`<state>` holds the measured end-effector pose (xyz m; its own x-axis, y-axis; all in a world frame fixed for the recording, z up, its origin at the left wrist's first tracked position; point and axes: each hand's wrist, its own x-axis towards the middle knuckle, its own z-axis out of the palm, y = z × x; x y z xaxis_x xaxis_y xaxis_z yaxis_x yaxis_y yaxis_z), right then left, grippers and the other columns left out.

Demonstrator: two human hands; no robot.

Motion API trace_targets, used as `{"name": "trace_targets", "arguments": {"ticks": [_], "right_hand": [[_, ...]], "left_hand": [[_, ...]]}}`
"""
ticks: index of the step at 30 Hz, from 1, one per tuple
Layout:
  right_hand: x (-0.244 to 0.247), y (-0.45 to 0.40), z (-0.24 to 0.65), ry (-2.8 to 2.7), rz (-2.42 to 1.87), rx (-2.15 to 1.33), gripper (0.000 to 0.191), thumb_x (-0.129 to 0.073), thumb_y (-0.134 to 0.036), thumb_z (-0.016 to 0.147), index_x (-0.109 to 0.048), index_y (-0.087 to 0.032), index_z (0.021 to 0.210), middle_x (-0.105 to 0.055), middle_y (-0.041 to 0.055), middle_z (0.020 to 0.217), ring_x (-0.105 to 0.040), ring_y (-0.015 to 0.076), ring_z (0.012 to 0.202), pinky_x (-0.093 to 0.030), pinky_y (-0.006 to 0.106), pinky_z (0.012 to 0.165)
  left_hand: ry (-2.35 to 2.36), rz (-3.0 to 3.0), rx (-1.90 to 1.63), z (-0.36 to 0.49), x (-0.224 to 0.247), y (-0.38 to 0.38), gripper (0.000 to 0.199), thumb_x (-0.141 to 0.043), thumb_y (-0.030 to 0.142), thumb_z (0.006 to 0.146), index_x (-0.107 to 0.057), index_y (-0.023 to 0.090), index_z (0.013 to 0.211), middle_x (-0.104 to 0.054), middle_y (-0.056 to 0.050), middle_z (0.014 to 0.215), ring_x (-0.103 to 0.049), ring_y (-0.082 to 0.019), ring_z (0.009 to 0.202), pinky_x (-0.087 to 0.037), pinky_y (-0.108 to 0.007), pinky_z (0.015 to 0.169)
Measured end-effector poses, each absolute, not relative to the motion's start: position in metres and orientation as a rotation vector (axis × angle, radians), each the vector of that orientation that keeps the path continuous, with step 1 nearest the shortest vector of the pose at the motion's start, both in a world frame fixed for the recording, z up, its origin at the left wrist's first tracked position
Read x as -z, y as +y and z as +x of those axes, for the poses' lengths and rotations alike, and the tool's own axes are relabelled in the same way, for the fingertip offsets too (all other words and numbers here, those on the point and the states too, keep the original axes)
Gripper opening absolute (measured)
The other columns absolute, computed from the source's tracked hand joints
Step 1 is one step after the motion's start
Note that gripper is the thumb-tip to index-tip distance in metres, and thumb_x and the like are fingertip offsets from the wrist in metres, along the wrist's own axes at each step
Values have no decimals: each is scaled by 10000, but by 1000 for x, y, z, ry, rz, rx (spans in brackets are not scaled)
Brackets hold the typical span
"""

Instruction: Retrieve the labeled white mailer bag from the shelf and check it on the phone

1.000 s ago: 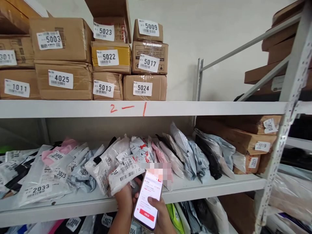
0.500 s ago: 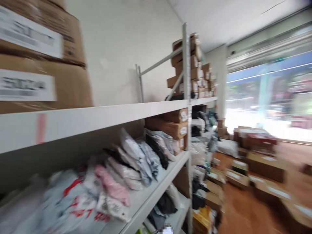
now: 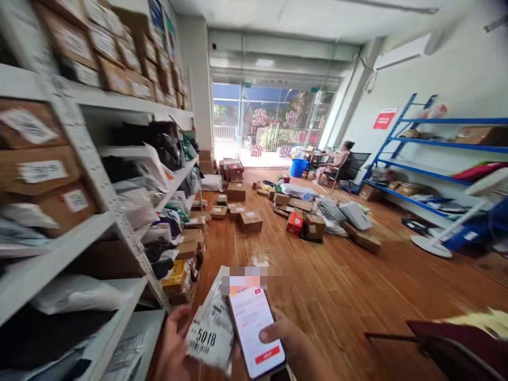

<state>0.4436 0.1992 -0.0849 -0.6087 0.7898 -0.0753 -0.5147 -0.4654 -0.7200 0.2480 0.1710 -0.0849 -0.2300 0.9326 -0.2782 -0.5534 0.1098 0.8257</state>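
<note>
Low in the view, my right hand (image 3: pixel 291 341) grips a smartphone (image 3: pixel 254 328), its thumb lying over the screen. The screen is lit white with a red button near its bottom, and its top part is blurred out. My left hand (image 3: pixel 174 341) holds a flat whitish parcel bag (image 3: pixel 212 333) by its left side; a label on it reads 5018. The bag is tilted and its right side lies close behind the phone. Some fingers of both hands are hidden behind what they hold.
A white shelving rack (image 3: pixel 107 180) with boxes and bagged parcels runs along the left. Cardboard boxes (image 3: pixel 251 222) and parcels lie on the wooden floor. A blue rack (image 3: pixel 432 159) stands right. A person (image 3: pixel 337 161) sits near the glass front beside a blue bin (image 3: pixel 298 168).
My view has swung right, from close to the shelves to the whole room. Both hands, the smartphone and the parcel bag have come into view.
</note>
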Motion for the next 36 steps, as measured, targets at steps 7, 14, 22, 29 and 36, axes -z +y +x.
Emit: {"name": "trace_targets", "arguments": {"ticks": [7, 14, 22, 29, 36], "right_hand": [[85, 236, 649, -846, -629, -1895, 580, -844, -422, 542, -648, -72, 961, -730, 174, 829, -689, 203, 701, -500, 253, 617], [93, 241, 783, -365, -773, -1654, 692, -670, -642, 703, -589, -97, 1122, -725, 199, 939, -704, 256, 828, -498, 361, 815], [104, 256, 855, 101, -775, -1381, 686, -691, -607, 710, -547, -147, 1198, -720, 181, 992, -709, 281, 832, -531, 405, 812], [115, 331, 914, 234, -666, -1213, 516, -860, -413, 564, -670, -116, 940, -741, 117, 888, -694, 229, 779, -543, 351, 759], [93, 427, 988, -17, -788, -1066, 698, -814, -317, 610, -536, -171, 1233, -725, 137, 990, -671, 299, 939, -512, 398, 771]], "left_hand": [[968, 450, -1168, 463, 94, 250, 546, -893, 316, 484, -613, 140, 919, -733, -77, 843, -695, -221, 765, -572, -281, 648], [902, 438, -1164, 597, 96, 306, 633, -893, 302, 493, -639, 188, 1062, -735, -68, 996, -690, -221, 922, -588, -299, 784], [876, 488, -1084, 708, 90, 366, 593, -899, 281, 488, -649, 208, 1021, -738, -50, 975, -697, -165, 861, -587, -215, 707], [861, 505, -1047, 802, 85, 444, 641, -918, 313, 408, -661, 197, 984, -734, -61, 961, -693, -214, 869, -608, -286, 709], [865, 529, -1032, 891, 76, 561, 670, -914, 350, 389, -660, 233, 998, -728, -40, 938, -683, -236, 903, -594, -290, 709]]}}
